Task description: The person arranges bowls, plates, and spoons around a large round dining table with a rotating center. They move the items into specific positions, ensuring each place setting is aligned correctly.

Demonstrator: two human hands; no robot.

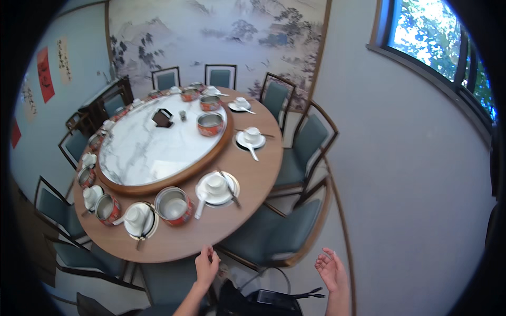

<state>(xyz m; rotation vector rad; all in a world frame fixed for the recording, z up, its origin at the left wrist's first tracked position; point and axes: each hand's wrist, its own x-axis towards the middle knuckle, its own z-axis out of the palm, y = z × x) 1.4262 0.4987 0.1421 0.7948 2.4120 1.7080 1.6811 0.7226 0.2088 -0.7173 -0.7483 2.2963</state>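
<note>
My left hand (pixel 207 264) is just off the near edge of the round wooden table (pixel 241 215), fingers curled in, with nothing seen in them. My right hand (pixel 331 270) is raised to the right, near the wall, its fingers apart and slightly bent, holding nothing. Between and beyond my hands is a wooden armchair with blue-green upholstery (pixel 292 227). The table's near side carries a red patterned pot with a steel inside (pixel 174 206). Beside it sits a white plate (pixel 205 197) with a cup, spoon and chopsticks. Another place setting (pixel 138 221) lies left of the pot.
A marble-topped turntable (pixel 146 154) with a wooden rim rises mid-table, bearing a dark box (pixel 162 118) and red pots. Several upholstered chairs (pixel 312 134) ring the table. A black device with cables (pixel 272 297) hangs before my body. The wall (pixel 395 177) stands close on the right.
</note>
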